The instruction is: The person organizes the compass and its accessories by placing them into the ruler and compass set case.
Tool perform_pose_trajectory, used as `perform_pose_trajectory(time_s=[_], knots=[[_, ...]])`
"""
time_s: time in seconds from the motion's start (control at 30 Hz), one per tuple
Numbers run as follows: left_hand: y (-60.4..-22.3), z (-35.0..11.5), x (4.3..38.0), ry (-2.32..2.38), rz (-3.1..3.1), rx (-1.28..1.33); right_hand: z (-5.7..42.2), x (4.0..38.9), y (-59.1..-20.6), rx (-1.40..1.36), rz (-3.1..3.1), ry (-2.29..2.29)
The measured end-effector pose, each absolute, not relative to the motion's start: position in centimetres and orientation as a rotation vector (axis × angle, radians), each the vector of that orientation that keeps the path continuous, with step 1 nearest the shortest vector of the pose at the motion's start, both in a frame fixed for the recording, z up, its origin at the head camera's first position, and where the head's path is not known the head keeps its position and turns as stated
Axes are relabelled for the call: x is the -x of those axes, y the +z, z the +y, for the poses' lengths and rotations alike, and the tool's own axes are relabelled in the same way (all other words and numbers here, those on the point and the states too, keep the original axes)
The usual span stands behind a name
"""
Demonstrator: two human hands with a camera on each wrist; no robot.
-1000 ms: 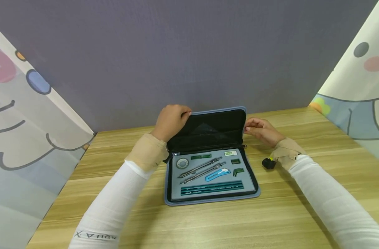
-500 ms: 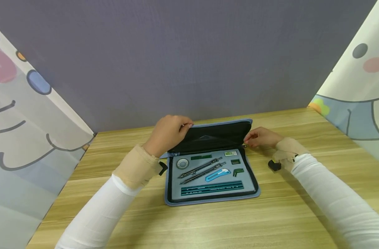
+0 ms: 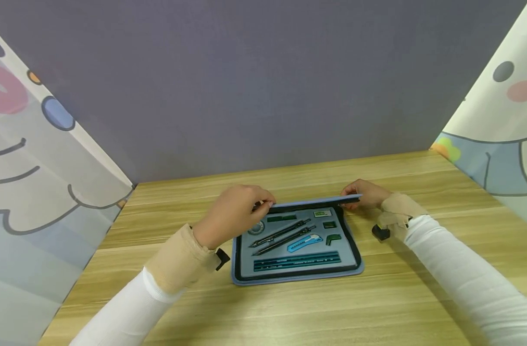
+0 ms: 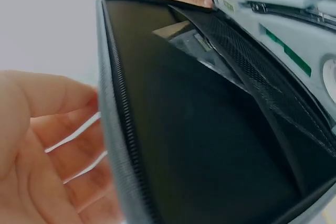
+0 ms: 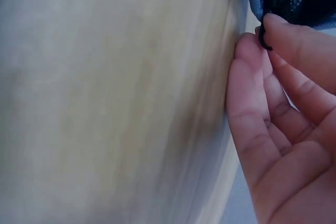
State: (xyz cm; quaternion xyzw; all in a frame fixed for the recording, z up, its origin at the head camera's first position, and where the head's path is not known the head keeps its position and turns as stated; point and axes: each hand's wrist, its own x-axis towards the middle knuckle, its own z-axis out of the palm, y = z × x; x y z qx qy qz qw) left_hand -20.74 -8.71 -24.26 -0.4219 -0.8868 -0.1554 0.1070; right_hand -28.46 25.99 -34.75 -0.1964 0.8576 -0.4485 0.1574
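A blue-edged zip case (image 3: 298, 278) lies on the table with its lid (image 3: 317, 202) partly lowered. My left hand (image 3: 235, 214) pinches the lid's free edge near its left corner; in the left wrist view the lid's black lining (image 4: 184, 108) and mesh pocket (image 4: 252, 61) face the tray. My right hand (image 3: 366, 193) is at the case's back right corner, and the right wrist view has its thumb and finger pinching a black zipper pull (image 5: 265, 38). In the grey tray sit two compasses (image 3: 285, 233), a blue craft knife (image 3: 305, 242), dark green pencils (image 3: 297, 261) and an eraser (image 3: 322, 214).
The wooden table (image 3: 289, 312) extends around the case on every side. A grey partition (image 3: 263, 86) stands behind it, with cartoon-printed panels (image 3: 501, 120) at both sides. A black wrist camera (image 3: 381, 233) hangs below the right wrist.
The left hand has swung the lid down from nearly upright towards the tray. The right hand has moved slightly down to the back right corner, at the zipper.
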Motion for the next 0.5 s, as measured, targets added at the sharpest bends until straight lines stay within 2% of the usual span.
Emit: perform_pose_trajectory(time_s=[0.2,0.5], knots=[[-24.9,-8.3,19.5,-0.394,-2.693,1.362,26.0,28.4,-34.8,0.582,2.595,-1.104],[-27.3,-8.2,18.8,-0.194,-2.768,1.497,25.4,28.0,-34.7,0.509,2.571,-1.19]])
